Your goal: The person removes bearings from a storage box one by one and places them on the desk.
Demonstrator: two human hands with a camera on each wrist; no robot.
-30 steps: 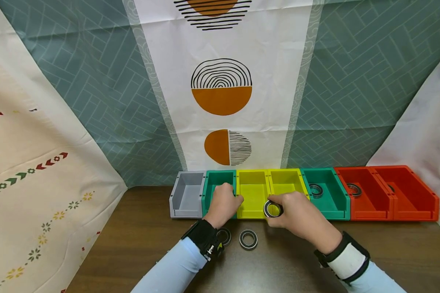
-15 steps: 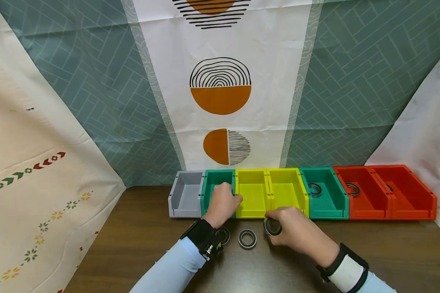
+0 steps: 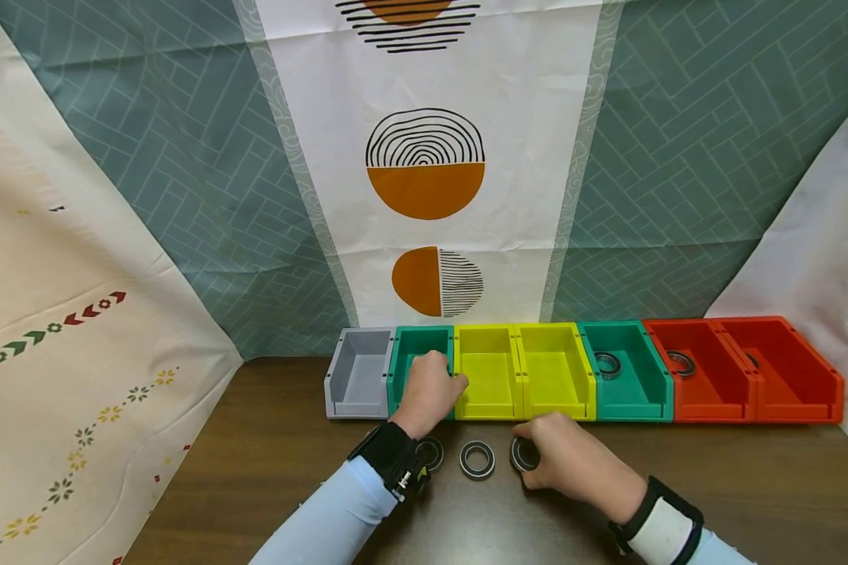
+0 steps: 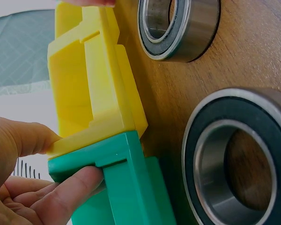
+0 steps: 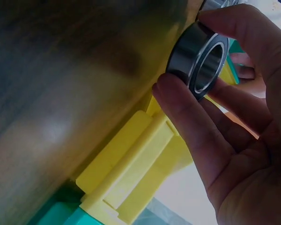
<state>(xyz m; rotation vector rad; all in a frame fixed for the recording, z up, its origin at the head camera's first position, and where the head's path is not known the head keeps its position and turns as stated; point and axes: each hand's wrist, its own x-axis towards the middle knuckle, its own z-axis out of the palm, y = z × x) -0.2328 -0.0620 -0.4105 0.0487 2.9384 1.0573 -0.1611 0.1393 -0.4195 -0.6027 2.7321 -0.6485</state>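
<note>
My left hand (image 3: 429, 396) pinches the adjoining walls of a green bin (image 4: 126, 187) and a yellow bin (image 4: 100, 84), thumb on the yellow side and a finger inside the green one. My right hand (image 3: 572, 455) holds a ball bearing (image 5: 189, 54) by its rim between thumb and fingers, low at the tabletop in front of the second yellow bin (image 3: 558, 404). Left of it, another bearing (image 3: 477, 475) lies flat on the table. A further bearing (image 3: 438, 453) lies by the left wrist, partly hidden by it.
The bins form one row along the back of the wooden table (image 3: 268, 471). A grey bin (image 3: 358, 408) ends it at left. Bearings show in the right green bin (image 3: 638, 410) and the red bin (image 3: 713, 410); a dark edge shows in the end red bin (image 3: 801, 412).
My right hand has come down and toward me with the bearing, from the front of the second yellow bin to the tabletop. My left hand has stayed on the bins.
</note>
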